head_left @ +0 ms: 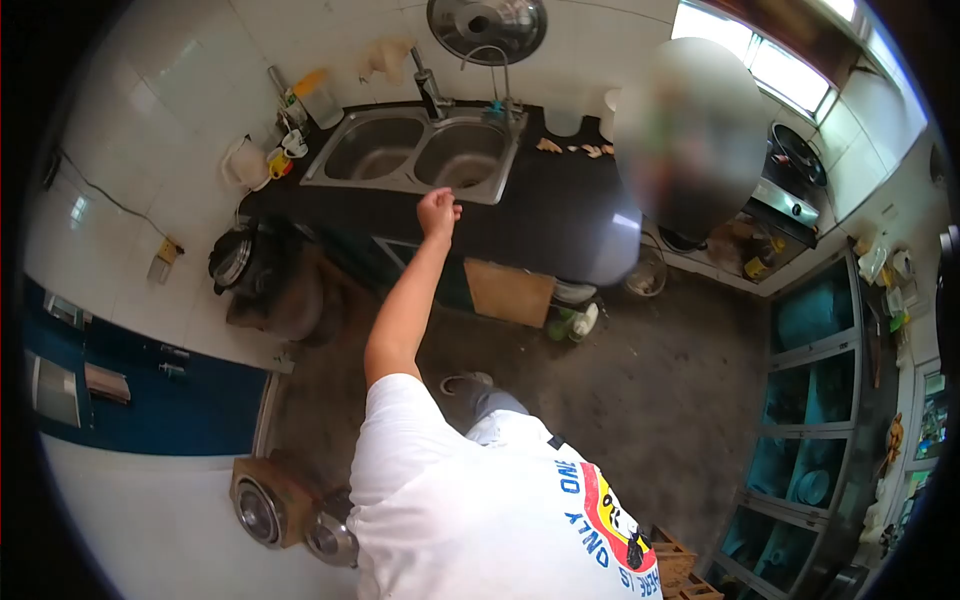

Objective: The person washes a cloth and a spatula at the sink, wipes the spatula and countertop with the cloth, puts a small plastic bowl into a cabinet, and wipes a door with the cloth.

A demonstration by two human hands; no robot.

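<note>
My left hand (438, 213) is stretched forward over the front edge of the dark countertop (570, 210). Its fingers are curled in; whether something small sits between them I cannot make out. Just beyond the hand is the right basin (462, 155) of a double steel sink (400, 183), whose rim lies close to the fingers. A black-and-steel faucet (430, 92) stands behind the basins, with a thin curved spout (506, 75) to its right. My right hand is outside the picture.
Pale pieces (590, 150) lie on the counter right of the sink. Cups (280, 160) stand at its left end. A blurred patch (690, 135) hides the counter's right side. A wooden board (508, 292) leans below. Glass-front cabinets (805, 390) line the right; steel pots (258, 510) sit lower left.
</note>
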